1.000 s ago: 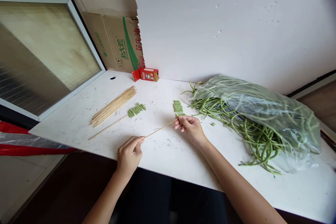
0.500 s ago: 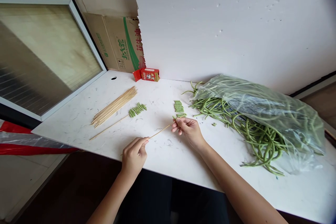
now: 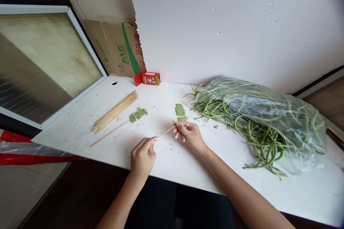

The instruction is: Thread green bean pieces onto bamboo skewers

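My left hand (image 3: 143, 155) is closed in a pinch around a thin bamboo skewer (image 3: 165, 132), which slants up to the right. My right hand (image 3: 189, 136) pinches a short green bean piece (image 3: 174, 122) at the skewer's far end, and the pale tip pokes out beyond the fingers. Just behind the right hand lies a row of cut bean pieces (image 3: 180, 110). To the left rests a finished-looking skewer threaded with several bean pieces (image 3: 138, 114), beside a bundle of bare bamboo skewers (image 3: 115, 111).
A clear plastic bag (image 3: 268, 103) spills long green beans (image 3: 266, 143) on the right of the white table (image 3: 161, 166). A small red box (image 3: 151, 78) stands at the back near a cardboard carton (image 3: 115, 50). A framed glass panel (image 3: 48, 68) leans at left.
My left hand has moved right, closer to the right hand, along with the skewer. The skewer's tip now shows past my right fingers. The camera view has shifted slightly.
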Available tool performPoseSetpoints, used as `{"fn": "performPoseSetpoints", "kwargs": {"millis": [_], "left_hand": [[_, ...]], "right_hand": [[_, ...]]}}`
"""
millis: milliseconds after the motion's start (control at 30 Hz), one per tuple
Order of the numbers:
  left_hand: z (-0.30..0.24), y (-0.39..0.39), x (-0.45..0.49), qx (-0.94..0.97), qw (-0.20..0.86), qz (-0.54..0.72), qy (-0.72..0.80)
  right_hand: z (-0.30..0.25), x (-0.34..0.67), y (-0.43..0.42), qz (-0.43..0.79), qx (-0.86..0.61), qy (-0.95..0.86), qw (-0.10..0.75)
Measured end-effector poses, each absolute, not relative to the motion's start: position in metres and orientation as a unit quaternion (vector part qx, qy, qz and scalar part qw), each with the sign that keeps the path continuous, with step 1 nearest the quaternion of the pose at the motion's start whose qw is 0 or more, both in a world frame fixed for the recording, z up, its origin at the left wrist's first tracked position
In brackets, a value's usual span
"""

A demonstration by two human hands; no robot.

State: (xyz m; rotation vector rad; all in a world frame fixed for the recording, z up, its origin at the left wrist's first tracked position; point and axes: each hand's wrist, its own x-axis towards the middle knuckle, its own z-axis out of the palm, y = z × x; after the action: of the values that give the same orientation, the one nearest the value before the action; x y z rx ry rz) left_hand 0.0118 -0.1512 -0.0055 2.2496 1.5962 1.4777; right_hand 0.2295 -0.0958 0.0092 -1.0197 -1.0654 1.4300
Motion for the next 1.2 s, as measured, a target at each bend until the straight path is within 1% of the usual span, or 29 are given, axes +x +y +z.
{"fn": "performPoseSetpoints", "kwargs": {"millis": [400,600,767,900,967,1033,1100,1167,1200], "left_hand": [[-0.007,-0.152,0.026,0.704,0.047,0.467,0.533],[-0.005,-0.151,0.030,0.697,0.087,0.467,0.537],[-0.005,-0.149,0.031,0.704,0.071,0.463,0.534],[-0.004,-0.149,0.027,0.702,0.057,0.459,0.541],[-0.004,-0.149,0.022,0.699,0.044,0.457,0.548],[-0.005,-0.150,0.016,0.694,0.032,0.457,0.556],[-0.007,-0.151,0.009,0.690,0.023,0.456,0.562],[-0.011,-0.153,0.002,0.686,0.014,0.452,0.570],[-0.014,-0.154,0.000,0.683,0.008,0.449,0.575]], "right_hand": [[0.006,0.228,-0.095,0.608,-0.413,-0.439,0.517],[0.009,0.227,-0.097,0.616,-0.413,-0.435,0.510],[0.010,0.225,-0.098,0.620,-0.417,-0.425,0.510],[0.011,0.228,-0.097,0.636,-0.421,-0.416,0.495],[0.011,0.236,-0.093,0.625,-0.437,-0.418,0.494],[0.009,0.249,-0.086,0.560,-0.476,-0.446,0.510],[0.005,0.263,-0.078,0.402,-0.538,-0.528,0.520],[0.000,0.274,-0.071,0.238,-0.569,-0.624,0.479],[-0.002,0.278,-0.069,0.186,-0.572,-0.659,0.452]]}}
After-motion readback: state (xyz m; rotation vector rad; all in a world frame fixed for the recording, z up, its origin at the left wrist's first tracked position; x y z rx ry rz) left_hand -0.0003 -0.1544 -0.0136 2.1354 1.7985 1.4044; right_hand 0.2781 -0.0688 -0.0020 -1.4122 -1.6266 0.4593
